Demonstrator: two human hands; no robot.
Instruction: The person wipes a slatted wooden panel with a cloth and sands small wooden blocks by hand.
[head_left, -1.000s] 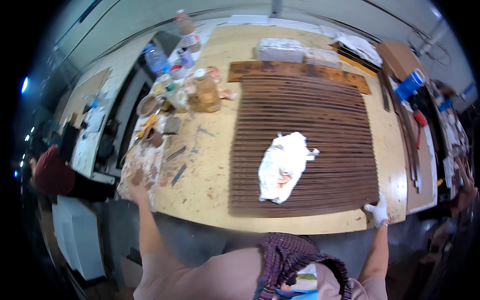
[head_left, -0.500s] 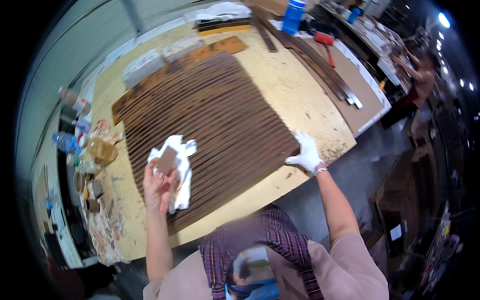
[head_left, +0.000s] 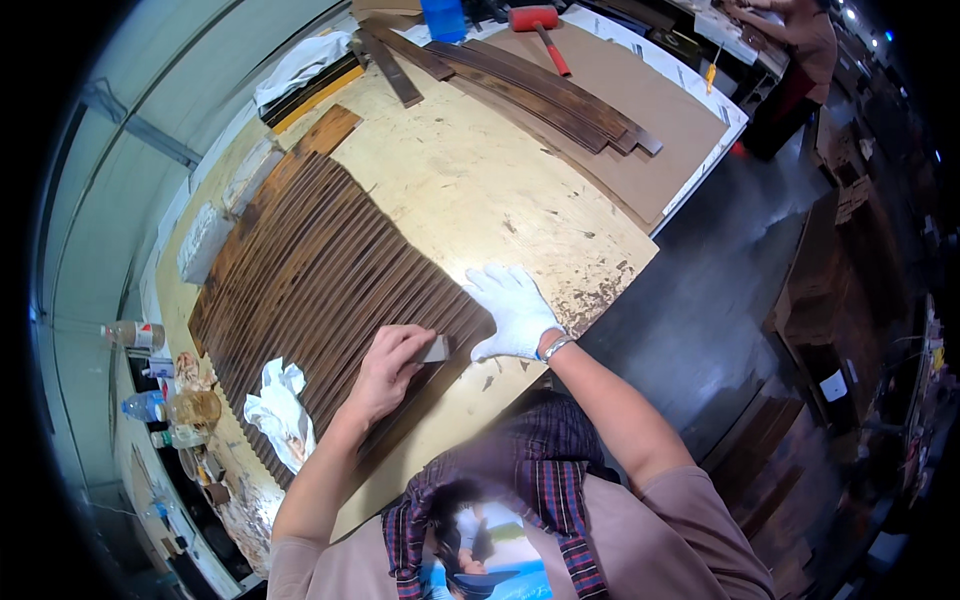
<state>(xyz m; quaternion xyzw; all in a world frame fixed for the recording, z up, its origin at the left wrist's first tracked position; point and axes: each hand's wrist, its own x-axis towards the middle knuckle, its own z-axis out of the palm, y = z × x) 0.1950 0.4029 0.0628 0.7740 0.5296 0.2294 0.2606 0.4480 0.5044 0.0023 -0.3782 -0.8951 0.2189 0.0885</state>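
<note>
Left hand point(head_left: 385, 375), bare: fingers bent, gripping a small block point(head_left: 436, 349) over the near right part of the ridged brown panel point(head_left: 330, 280) (contact under the block is hidden). Right hand point(head_left: 512, 312), white-gloved: fingers spread, thumb apart, set around the panel's near right corner. Panel lies flat on the pale table point(head_left: 480, 190). Crumpled white cloth point(head_left: 275, 405) on the panel, left of the left hand. Yellowish jug point(head_left: 195, 408) beyond the panel's left edge. Farther off: dark strips point(head_left: 560, 105) lying side by side; red mallet point(head_left: 533, 18) beyond them.
</note>
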